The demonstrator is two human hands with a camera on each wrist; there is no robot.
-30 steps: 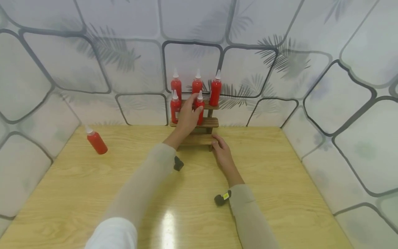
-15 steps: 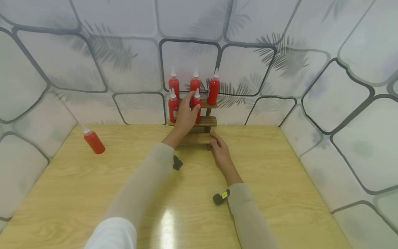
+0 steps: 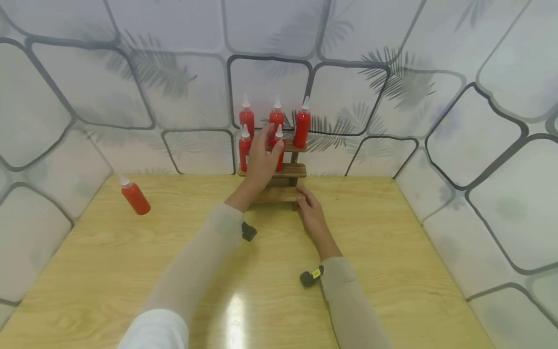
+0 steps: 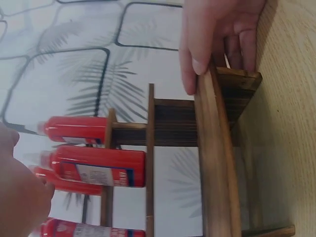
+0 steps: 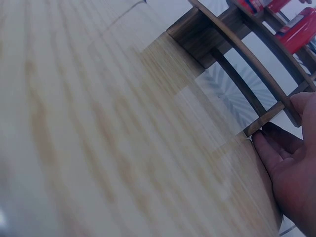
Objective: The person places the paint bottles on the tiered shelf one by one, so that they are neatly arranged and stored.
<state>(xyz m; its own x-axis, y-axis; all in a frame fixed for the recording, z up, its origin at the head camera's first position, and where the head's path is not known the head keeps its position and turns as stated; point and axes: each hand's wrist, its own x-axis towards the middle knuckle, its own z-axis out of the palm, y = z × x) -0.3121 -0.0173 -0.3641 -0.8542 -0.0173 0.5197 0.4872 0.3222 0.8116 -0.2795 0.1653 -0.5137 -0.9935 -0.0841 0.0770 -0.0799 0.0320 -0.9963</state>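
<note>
A three-step wooden display stand (image 3: 285,169) stands against the back wall, with red squeeze bottles with white pointed caps on its upper two steps. My left hand (image 3: 260,162) is at the right bottle (image 3: 280,155) of the middle step, thumb and fingers spread apart around its upper part. In the left wrist view, that bottle (image 4: 98,165) stands on its step with the left hand's edge (image 4: 22,192) beside the caps. My right hand (image 3: 311,213) holds the right end of the lowest step, thumb on top and fingers behind, as the left wrist view shows.
Another red bottle (image 3: 136,198) stands by itself on the left of the wooden table (image 3: 370,218). Three bottles are on the top step, the rightmost bottle (image 3: 302,128) at its end. Patterned walls (image 3: 196,87) enclose the table at the back and sides.
My left hand's fingers and thumb have spread and lifted slightly from the middle-step bottle, which stays in place. My right hand keeps its hold on the stand.
</note>
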